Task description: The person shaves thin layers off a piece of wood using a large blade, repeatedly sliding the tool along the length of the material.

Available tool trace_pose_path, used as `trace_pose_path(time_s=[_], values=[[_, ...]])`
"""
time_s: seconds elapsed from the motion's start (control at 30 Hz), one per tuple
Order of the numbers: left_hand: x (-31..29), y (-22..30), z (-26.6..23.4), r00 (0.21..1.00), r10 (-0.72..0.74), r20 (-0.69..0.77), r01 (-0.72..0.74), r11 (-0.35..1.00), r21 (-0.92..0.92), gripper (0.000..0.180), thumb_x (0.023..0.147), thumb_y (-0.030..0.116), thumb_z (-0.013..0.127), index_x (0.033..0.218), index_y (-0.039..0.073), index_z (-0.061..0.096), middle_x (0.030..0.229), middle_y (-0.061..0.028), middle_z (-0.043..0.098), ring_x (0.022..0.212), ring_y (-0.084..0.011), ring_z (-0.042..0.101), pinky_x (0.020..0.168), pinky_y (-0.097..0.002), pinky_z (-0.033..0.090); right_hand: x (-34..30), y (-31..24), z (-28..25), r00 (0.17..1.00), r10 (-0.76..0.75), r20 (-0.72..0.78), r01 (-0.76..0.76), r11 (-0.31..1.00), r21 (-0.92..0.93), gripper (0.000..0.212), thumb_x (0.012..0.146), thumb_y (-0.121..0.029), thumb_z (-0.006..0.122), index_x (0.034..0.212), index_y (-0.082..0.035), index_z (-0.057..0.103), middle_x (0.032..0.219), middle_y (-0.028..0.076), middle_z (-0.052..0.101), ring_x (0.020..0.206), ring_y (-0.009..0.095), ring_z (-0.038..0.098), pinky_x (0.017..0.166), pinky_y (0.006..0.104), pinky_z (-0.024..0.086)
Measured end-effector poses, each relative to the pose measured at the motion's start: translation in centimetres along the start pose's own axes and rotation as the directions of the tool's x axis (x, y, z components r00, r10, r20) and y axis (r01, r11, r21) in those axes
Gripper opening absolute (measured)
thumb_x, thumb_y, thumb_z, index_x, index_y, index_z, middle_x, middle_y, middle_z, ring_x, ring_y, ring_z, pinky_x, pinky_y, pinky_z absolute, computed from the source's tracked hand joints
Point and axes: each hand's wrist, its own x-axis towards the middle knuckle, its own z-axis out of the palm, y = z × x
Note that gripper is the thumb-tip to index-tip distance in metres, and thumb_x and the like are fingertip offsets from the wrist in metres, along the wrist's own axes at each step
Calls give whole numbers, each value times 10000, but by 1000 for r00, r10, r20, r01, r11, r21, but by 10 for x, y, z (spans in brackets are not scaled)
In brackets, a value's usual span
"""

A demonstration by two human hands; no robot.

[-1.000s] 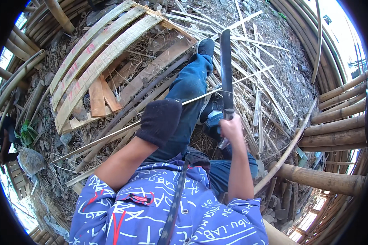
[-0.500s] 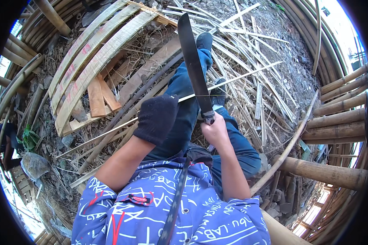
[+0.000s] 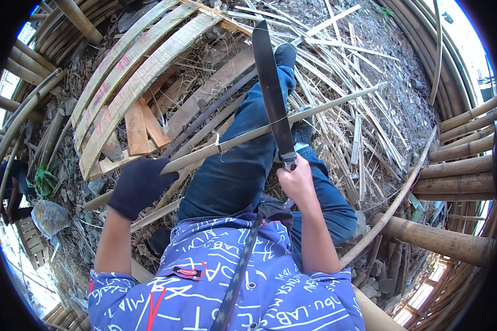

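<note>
Presently: bamboo strip, held in your gloved left hand, long axis pointing forward-right across your thigh; machete, clasped by your right hand, crossing strip, tip forward; ground between strip's far end and stacked poles.

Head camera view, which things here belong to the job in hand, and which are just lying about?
In hand:
- machete, gripped in the bare right hand
- long bamboo strip, held in the gloved left hand

Apparently just lying about:
- slatted wooden panel
- short brown boards
- clear plastic bag
- loose split strips, possibly related but untouched
</note>
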Motion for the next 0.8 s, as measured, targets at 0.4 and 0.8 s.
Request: trace_pose_path(time_s=[0.4,0.8], values=[[-3,34,36,920,162,-356,-126,984,124,117,793,187,645,807,74,620,673,-132,617,605,-305,615,537,-406,468,-13,-7,-14,996,64,-68,-63,998,19,295,695,-37,511,972,29,588,776,232,628,764,377,629,686,377,477],[22,48,46,881,222,-417,-205,975,86,103,805,170,638,814,73,606,685,-126,607,619,-310,613,533,-398,465,-6,-7,-1,998,-58,-12,58,998,9,297,685,-34,518,969,31,574,727,233,606,695,366,620,642,373,473]])
